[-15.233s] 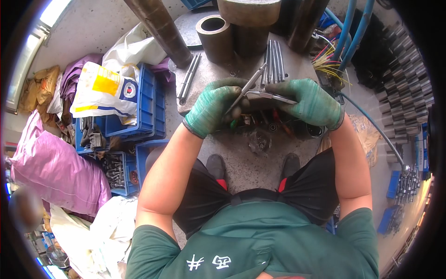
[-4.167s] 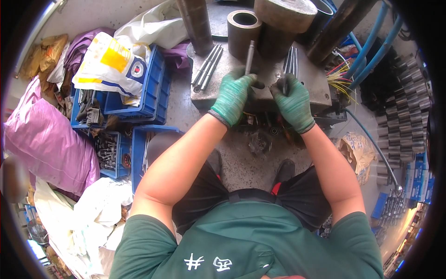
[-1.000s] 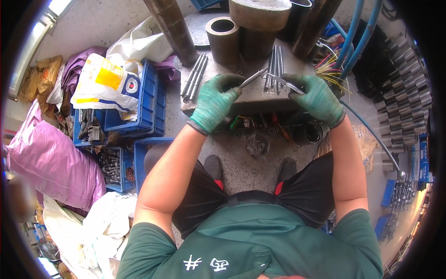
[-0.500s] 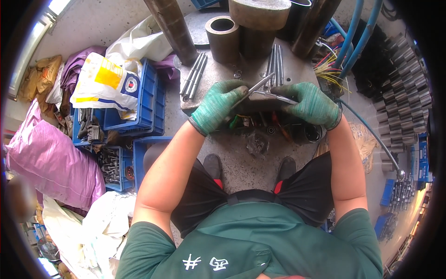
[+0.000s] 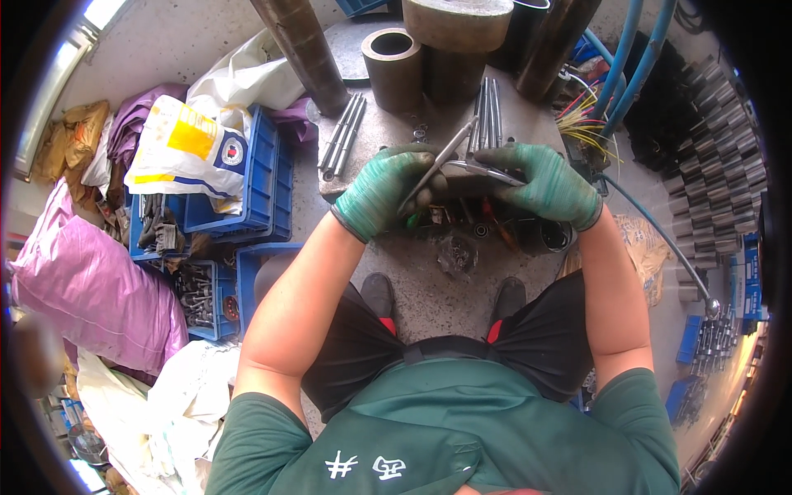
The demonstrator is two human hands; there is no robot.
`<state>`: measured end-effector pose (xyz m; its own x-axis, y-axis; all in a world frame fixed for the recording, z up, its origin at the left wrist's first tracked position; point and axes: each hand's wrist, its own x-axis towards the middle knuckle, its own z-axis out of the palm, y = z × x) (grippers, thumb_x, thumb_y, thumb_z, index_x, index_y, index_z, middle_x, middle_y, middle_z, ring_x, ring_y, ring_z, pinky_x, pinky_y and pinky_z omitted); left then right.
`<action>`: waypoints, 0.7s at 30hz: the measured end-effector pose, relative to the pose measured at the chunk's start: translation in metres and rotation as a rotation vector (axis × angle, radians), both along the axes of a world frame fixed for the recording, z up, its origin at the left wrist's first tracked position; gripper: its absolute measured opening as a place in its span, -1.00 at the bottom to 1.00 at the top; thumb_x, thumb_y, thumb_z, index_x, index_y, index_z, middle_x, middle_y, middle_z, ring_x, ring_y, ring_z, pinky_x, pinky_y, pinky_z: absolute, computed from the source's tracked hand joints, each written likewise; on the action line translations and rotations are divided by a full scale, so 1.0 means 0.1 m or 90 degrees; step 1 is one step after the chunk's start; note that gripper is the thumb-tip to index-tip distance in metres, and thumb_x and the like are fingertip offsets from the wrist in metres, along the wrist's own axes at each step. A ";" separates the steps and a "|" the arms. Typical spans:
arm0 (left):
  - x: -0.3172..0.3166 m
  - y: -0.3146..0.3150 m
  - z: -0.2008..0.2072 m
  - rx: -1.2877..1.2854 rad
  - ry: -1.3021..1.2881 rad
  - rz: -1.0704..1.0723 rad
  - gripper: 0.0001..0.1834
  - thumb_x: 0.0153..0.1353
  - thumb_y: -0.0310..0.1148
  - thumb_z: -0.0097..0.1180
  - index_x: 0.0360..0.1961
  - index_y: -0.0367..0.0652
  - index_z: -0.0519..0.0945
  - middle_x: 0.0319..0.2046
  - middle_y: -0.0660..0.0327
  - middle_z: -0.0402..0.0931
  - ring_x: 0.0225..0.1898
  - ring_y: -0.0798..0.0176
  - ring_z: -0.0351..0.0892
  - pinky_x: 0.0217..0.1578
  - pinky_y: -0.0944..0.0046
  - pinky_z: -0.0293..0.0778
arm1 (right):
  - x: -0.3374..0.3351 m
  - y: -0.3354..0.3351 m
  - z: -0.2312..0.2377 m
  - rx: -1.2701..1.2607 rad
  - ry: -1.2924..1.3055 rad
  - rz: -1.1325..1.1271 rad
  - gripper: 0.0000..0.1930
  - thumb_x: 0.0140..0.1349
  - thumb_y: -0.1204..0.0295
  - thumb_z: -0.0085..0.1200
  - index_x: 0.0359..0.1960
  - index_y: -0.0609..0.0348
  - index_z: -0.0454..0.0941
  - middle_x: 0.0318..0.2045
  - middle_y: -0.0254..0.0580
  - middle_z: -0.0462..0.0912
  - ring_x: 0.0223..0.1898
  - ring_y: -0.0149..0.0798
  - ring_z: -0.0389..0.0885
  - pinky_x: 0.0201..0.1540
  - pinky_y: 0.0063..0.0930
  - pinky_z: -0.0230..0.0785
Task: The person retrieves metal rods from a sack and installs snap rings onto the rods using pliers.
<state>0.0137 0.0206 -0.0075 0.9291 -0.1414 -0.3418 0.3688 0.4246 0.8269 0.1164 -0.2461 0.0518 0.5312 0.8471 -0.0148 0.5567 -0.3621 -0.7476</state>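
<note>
while left fingers (image 5: 414, 160) clasp a rod (image 5: 448, 152) and right fingers (image 5: 501, 156) a shiny piece (image 5: 493, 172), a blue bin (image 5: 223, 282) holds metal parts (image 5: 194, 290).

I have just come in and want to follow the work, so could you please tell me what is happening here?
A gloved person works at a metal block. The left grip holds a slim metal rod at a slant. The right grip holds a shiny metal tool close to it; whether they touch is unclear. More rods lie on the block in two groups.

The block (image 5: 381, 128) bears rods (image 5: 342, 137) left and right.
</note>
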 end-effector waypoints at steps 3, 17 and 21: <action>-0.01 0.02 -0.01 -0.040 0.006 0.001 -0.58 0.54 -0.23 -0.01 0.24 -0.28 0.55 -0.34 0.17 0.72 -0.60 0.39 0.63 -0.60 0.42 0.59 | -0.03 0.02 -0.07 0.023 0.015 -0.001 -0.43 0.19 0.44 0.28 0.29 0.26 0.58 0.00 0.11 0.77 0.00 -0.20 0.75 0.13 -0.34 0.54; 0.05 0.31 0.17 0.410 -0.043 0.244 -0.67 0.41 -0.42 0.16 0.15 -0.27 0.66 -0.43 0.25 0.60 -0.59 0.49 0.42 -0.57 0.45 0.35 | 0.04 -0.06 -0.04 0.204 0.344 -0.208 -0.51 0.31 0.41 0.22 0.24 0.36 0.46 -0.17 -0.29 0.61 -0.14 -0.41 0.62 0.02 -0.49 0.53; 0.11 0.64 0.00 0.898 -0.177 0.324 -0.45 0.30 -0.41 0.22 0.35 -0.01 0.57 -0.04 -0.12 0.70 0.09 -0.09 0.71 0.15 0.06 0.55 | 0.20 -0.11 -0.16 0.279 0.310 -0.297 -0.61 0.26 0.46 0.19 0.11 0.29 0.50 -0.17 -0.27 0.60 -0.17 -0.41 0.60 -0.03 -0.48 0.51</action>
<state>0.0243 0.0843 -0.0071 0.8325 0.4847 0.2685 0.2008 -0.7156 0.6691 0.1365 -0.2567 0.0356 0.8511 0.5223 -0.0531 -0.0042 -0.0944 -0.9955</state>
